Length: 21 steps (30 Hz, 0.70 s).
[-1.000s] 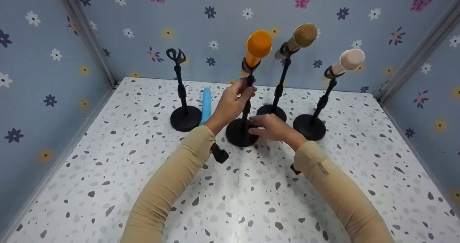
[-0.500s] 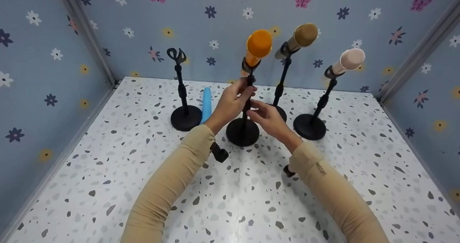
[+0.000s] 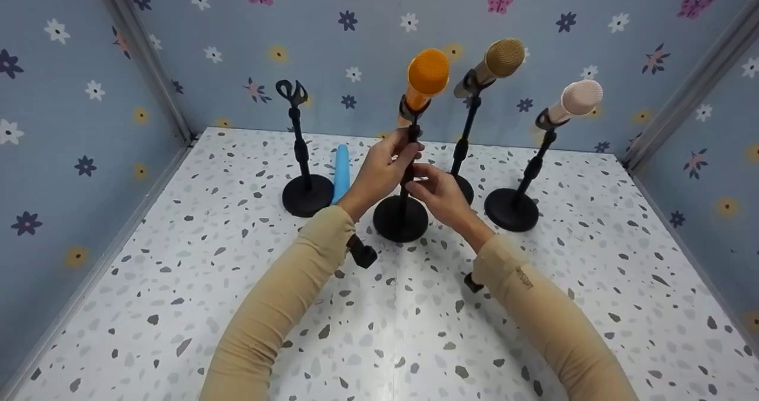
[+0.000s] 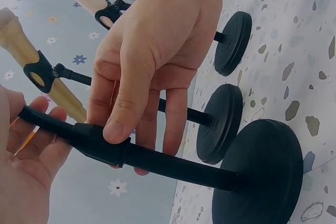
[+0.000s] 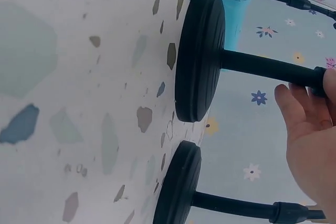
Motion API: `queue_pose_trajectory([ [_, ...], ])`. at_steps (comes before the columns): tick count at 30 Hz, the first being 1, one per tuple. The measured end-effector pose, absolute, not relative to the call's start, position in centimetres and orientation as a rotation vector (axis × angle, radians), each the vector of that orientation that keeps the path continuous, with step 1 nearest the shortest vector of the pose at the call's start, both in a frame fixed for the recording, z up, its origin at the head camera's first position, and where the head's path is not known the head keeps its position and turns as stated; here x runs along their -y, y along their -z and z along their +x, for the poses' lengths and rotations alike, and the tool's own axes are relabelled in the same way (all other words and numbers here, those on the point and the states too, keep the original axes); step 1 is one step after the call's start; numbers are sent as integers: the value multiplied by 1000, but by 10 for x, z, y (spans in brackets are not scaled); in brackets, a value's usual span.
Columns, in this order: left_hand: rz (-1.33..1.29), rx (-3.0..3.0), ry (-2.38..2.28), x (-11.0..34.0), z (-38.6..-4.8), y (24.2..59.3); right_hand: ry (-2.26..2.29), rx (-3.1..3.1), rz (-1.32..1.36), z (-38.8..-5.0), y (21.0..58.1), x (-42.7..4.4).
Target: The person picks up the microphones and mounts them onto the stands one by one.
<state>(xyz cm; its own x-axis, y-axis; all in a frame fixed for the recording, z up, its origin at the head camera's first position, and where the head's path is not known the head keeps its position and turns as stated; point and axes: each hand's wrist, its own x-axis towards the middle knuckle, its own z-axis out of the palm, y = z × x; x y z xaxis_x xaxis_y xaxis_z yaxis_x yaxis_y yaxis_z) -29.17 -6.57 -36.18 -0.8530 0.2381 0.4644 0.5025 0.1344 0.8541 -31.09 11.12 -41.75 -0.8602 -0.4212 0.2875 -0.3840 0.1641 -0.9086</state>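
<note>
I see the left hand [image 3: 380, 168] curled round the upper pole [image 4: 50, 123] of the stand [image 3: 402, 214], just below the orange mic [image 3: 426, 79]; the right hand [image 3: 446, 197] pinches the collar [image 4: 92, 141] lower down, thumb against it. Stand upright on the table [image 3: 379, 341], between blue mic [image 3: 341, 172] and gold mic [image 3: 495, 64], nearer the person than both.

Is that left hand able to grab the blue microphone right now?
Probably not just yet: the left hand is holding the black stand under the orange microphone. If it let go, the blue microphone looks near enough, with its far end uncovered.
</note>
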Motion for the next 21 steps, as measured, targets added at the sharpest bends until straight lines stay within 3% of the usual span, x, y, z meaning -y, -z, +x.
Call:
queue_pose_trajectory([
  [13,-698,2191,1800,67,-271,346,1893,-2240,-731,-306,417,-102],
  [21,-712,2209,1773,69,-287,358,1876,-2275,-699,-306,415,-100],
])
